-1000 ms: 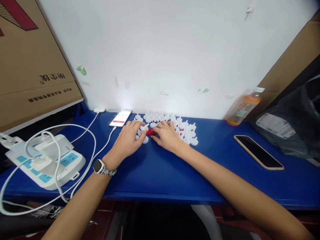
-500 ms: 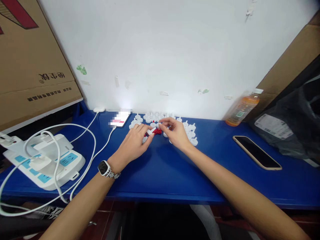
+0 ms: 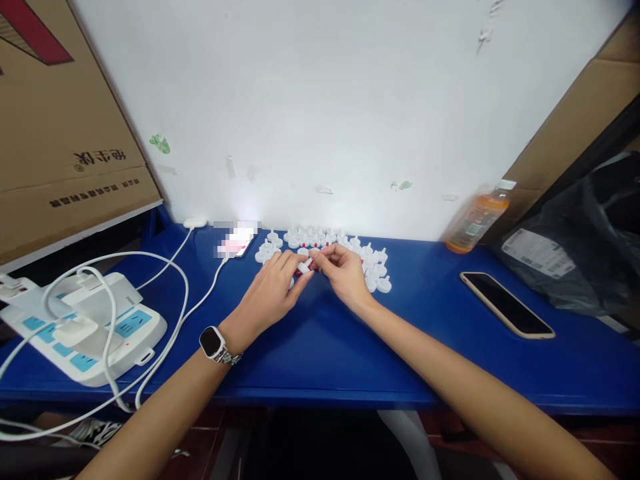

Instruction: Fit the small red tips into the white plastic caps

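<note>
My left hand [image 3: 270,287] pinches a small white plastic piece [image 3: 304,267] between thumb and fingers. Close against it, my right hand [image 3: 346,275] has thumb and forefinger pressed together at the piece's far end; whatever sits between those fingertips is too small to make out. Several white round plastic parts with thin stems [image 3: 383,284] lie in clusters around both hands. A few of them show red tips [image 3: 327,245]. Red bits under the fingers are mostly hidden by my hands.
On the left stand a white power strip [image 3: 145,330] with looping cables and a lit phone [image 3: 245,241] on a cord. To the right are a dark phone [image 3: 507,303], an orange drink bottle [image 3: 477,219] and a black plastic bag [image 3: 575,233]. A white wall [image 3: 320,120] closes the blue table's back.
My right hand has come closer to my left, its fingertips now meeting the white piece. The pile of red bits is now covered by my hands. The view has shifted slightly.
</note>
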Tool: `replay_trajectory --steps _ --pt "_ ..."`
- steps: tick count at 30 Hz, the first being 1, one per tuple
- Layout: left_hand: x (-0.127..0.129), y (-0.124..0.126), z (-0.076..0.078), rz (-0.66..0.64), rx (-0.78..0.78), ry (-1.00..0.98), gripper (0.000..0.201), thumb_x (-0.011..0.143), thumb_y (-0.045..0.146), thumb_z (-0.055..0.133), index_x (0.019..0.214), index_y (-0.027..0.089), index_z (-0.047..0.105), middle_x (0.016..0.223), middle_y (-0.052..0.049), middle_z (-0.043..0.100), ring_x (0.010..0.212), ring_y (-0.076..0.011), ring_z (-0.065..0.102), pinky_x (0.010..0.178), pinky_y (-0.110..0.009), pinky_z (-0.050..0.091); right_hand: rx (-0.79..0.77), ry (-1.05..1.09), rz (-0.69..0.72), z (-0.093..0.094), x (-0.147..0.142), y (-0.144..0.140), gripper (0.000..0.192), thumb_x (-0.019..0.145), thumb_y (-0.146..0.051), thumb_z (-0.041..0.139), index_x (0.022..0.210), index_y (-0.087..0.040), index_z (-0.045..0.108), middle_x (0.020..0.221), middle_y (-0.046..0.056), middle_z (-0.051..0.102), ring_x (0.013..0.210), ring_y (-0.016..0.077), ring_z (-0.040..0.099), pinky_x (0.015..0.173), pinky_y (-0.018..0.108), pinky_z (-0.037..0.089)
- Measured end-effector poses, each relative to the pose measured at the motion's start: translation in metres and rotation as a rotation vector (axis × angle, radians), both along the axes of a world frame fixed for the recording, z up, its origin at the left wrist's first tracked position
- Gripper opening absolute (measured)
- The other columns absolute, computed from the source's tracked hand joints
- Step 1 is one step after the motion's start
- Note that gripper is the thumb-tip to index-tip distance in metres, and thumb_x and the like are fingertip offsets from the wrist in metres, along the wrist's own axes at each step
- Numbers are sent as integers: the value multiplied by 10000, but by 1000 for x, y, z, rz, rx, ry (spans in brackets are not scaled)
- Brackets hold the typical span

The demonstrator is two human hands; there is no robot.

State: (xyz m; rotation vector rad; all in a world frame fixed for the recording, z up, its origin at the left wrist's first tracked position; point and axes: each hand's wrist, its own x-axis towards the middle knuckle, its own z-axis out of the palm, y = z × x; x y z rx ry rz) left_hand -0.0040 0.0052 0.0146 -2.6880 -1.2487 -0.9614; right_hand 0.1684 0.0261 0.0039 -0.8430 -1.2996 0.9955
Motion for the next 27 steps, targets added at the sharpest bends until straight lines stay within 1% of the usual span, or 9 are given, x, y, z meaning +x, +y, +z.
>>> replay_trajectory --steps 4,10,14,17,19,22,24,25,27 --pt "0 -1 1 -31 -14 -1 286 1037 386 404 1191 186 538 1031 -82 604 964 -251 545 855 -406 458 -25 25 19 5 1 -1 372 729 -521 801 754 -191 629 651 10 679 580 123 572 611 276 461" --pt "0 -3 2 -110 -33 -37 289 1040 372 404 1244 200 516 1096 -89 613 1026 -249 547 922 -414 460 -46 67 61 12 3 0 469 630 -525 861 607 -205 519 544 -46 567 499 85 437 508 255 339" --pt "1 -3 1 -104 -39 -50 314 1045 370 393 1291 205 499 1109 -90 604 1044 -245 546 925 -411 464 -67 90 103 12 5 1 466 614 -515 872 586 -202 529 515 -53 540 489 80 395 497 258 291" --pt "0 -2 0 -95 -43 -62 331 1043 385 393 1298 205 505 1089 -93 601 1026 -250 545 910 -416 473 -74 77 98 12 5 -1 453 615 -525 868 582 -199 554 514 -46 549 494 86 410 508 263 311" --pt "-1 -1 -1 -100 -57 -69 367 1045 387 385 1347 204 486 1109 -98 600 1039 -253 541 925 -425 474 -73 72 84 14 5 -4 422 647 -513 853 590 -194 583 540 -34 576 511 90 435 526 265 339" --pt "-2 1 -2 -94 -80 -111 459 1050 386 369 1470 204 392 1183 -118 582 1105 -263 528 975 -446 464 -82 78 104 17 7 -9 329 710 -477 822 676 -184 675 645 -2 655 570 99 491 580 269 393" --pt "-3 3 -3 -105 -97 -157 516 1044 395 387 1523 213 329 1220 -126 569 1126 -261 529 989 -449 466 -103 92 148 20 10 -12 287 706 -445 831 757 -183 727 707 13 692 611 106 521 617 273 419" --pt "-3 4 -4 -117 -104 -189 535 1037 404 410 1531 216 322 1210 -124 573 1101 -253 543 974 -441 479 -119 100 172 21 11 -13 281 693 -430 842 778 -183 740 721 16 700 623 110 531 630 275 428" --pt "-4 7 -4 -133 -120 -289 541 1015 421 471 1507 219 373 1136 -104 598 991 -221 582 907 -402 515 -158 120 222 23 14 -13 273 665 -411 862 757 -185 740 722 15 704 629 113 541 639 280 440"
